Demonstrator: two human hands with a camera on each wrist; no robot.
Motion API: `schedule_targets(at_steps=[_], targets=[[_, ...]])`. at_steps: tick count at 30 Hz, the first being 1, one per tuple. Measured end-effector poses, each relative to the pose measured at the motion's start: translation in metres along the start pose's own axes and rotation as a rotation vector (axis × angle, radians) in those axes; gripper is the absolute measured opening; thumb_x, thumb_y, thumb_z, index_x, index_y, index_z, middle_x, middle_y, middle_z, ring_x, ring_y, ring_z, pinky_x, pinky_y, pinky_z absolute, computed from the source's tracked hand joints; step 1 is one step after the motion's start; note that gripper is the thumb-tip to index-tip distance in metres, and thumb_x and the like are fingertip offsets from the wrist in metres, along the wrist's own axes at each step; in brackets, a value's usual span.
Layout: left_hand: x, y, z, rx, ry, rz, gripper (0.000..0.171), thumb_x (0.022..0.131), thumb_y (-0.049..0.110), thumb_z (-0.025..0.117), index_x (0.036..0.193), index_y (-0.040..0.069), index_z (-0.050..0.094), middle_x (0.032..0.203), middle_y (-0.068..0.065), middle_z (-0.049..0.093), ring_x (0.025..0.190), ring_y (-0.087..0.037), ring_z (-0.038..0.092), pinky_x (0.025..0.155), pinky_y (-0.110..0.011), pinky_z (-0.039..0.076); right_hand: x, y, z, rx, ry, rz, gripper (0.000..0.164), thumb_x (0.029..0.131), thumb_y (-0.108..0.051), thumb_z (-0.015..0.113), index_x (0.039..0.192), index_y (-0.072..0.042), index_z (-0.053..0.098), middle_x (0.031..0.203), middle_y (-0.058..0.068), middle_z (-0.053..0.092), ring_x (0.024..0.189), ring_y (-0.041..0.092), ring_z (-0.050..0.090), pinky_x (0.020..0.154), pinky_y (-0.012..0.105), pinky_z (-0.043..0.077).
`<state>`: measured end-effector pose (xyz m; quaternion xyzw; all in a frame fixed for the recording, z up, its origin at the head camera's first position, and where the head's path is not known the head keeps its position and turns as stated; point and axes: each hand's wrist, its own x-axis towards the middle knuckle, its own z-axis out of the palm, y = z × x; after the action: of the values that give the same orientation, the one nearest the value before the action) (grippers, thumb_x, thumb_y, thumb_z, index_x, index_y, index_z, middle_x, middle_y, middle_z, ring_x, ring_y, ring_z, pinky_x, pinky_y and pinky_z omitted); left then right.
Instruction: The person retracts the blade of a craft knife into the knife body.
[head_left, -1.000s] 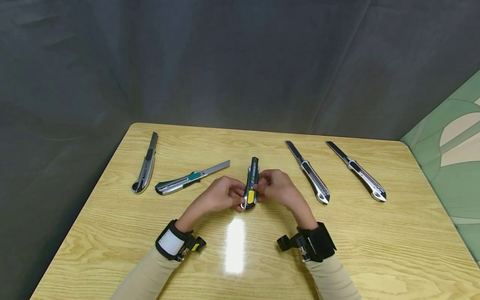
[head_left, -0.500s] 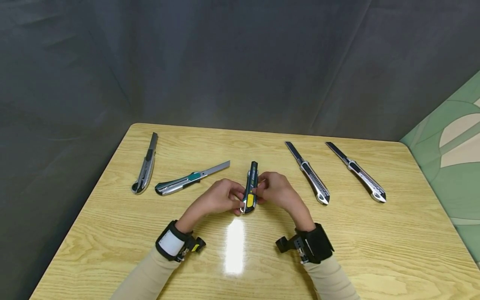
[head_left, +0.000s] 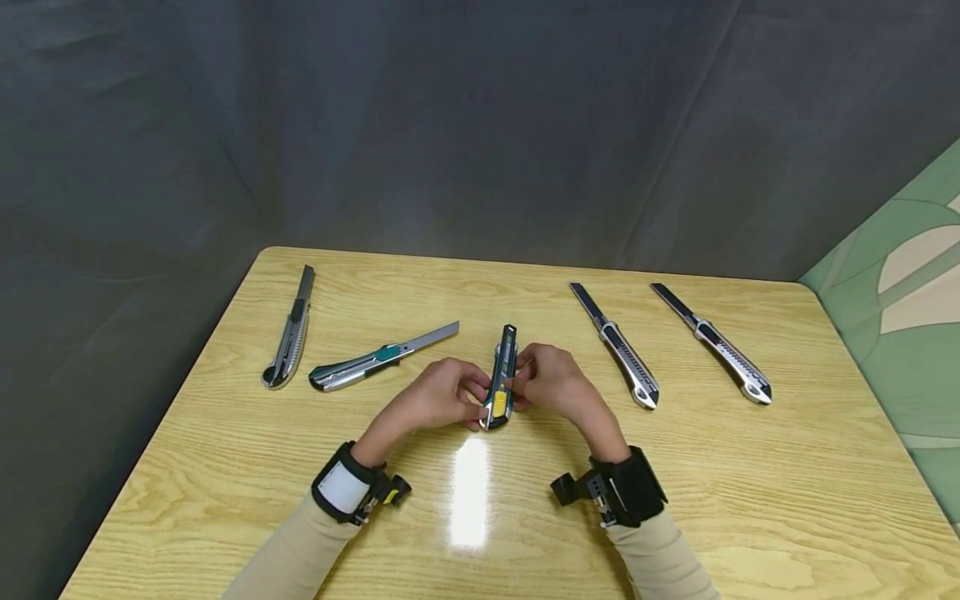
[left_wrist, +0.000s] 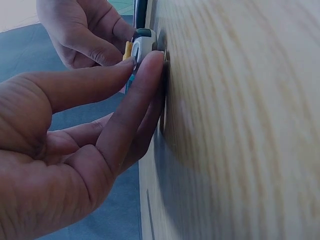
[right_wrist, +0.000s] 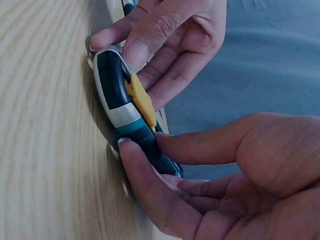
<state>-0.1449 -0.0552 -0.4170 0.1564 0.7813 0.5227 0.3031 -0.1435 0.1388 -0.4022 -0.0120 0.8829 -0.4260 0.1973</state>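
A utility knife [head_left: 506,360] with a dark, silver and teal handle and a yellow slider [right_wrist: 142,101] lies at the middle of the table, its dark tip pointing away from me. My left hand [head_left: 444,392] pinches its near end between thumb and fingers. From the other side my right hand [head_left: 557,382] pinches the handle around its middle, thumb on top and index finger below, as the right wrist view shows. In the left wrist view the left fingertips [left_wrist: 150,65] touch the silver end close to the tabletop. Fingers hide parts of the handle's sides.
To the left lie a silver utility knife [head_left: 288,337] and a green-and-silver one [head_left: 375,360], blades out. Two white-and-black utility knives [head_left: 630,363] [head_left: 731,358] lie slanted on the right. A dark curtain [head_left: 480,125] hangs behind the wooden table [head_left: 750,483].
Both hands have drawn the yellow-slider knife slightly toward me. Over the last half second they have hardly moved. The other knives stay where they were.
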Motion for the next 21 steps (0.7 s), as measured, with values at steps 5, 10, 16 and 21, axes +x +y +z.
schedule_targets(at_steps=[5, 10, 16, 21], targets=[[-0.001, -0.0003, 0.0006, 0.025, 0.014, 0.006, 0.034, 0.076, -0.007, 0.07, 0.109, -0.006, 0.059, 0.095, -0.021, 0.064, 0.065, -0.025, 0.067, 0.06, -0.034, 0.061, -0.0003, -0.0006, 0.0002, -0.028, 0.002, 0.0, 0.026, 0.083, -0.007, 0.068, 0.106, 0.002, 0.057, 0.084, 0.014, 0.064, 0.063, 0.02, 0.065, 0.054, 0.028, 0.054], [-0.0014, -0.0004, 0.0011, 0.059, 0.026, -0.005, 0.035, 0.077, -0.005, 0.071, 0.11, -0.004, 0.06, 0.095, -0.019, 0.064, 0.063, -0.025, 0.067, 0.057, -0.034, 0.061, -0.0008, -0.0011, 0.0008, -0.016, -0.006, 0.009, 0.025, 0.084, -0.006, 0.067, 0.105, 0.002, 0.057, 0.084, 0.015, 0.063, 0.063, 0.02, 0.066, 0.055, 0.029, 0.055], [-0.0008, -0.0016, 0.0012, 0.088, 0.037, 0.003, 0.034, 0.077, -0.003, 0.071, 0.11, -0.003, 0.059, 0.093, -0.018, 0.065, 0.061, -0.024, 0.067, 0.056, -0.033, 0.06, -0.0005, -0.0004, 0.0018, 0.019, -0.005, 0.013, 0.026, 0.082, 0.0, 0.064, 0.106, 0.003, 0.056, 0.086, 0.017, 0.064, 0.063, 0.021, 0.066, 0.059, 0.034, 0.059], [-0.0006, -0.0018, 0.0013, 0.091, 0.044, -0.002, 0.036, 0.077, -0.002, 0.072, 0.11, -0.003, 0.059, 0.092, -0.017, 0.064, 0.06, -0.024, 0.067, 0.054, -0.033, 0.06, 0.0001, 0.0001, 0.0018, 0.004, 0.003, 0.008, 0.027, 0.082, -0.004, 0.066, 0.107, 0.003, 0.056, 0.084, 0.015, 0.063, 0.062, 0.02, 0.066, 0.056, 0.031, 0.057]])
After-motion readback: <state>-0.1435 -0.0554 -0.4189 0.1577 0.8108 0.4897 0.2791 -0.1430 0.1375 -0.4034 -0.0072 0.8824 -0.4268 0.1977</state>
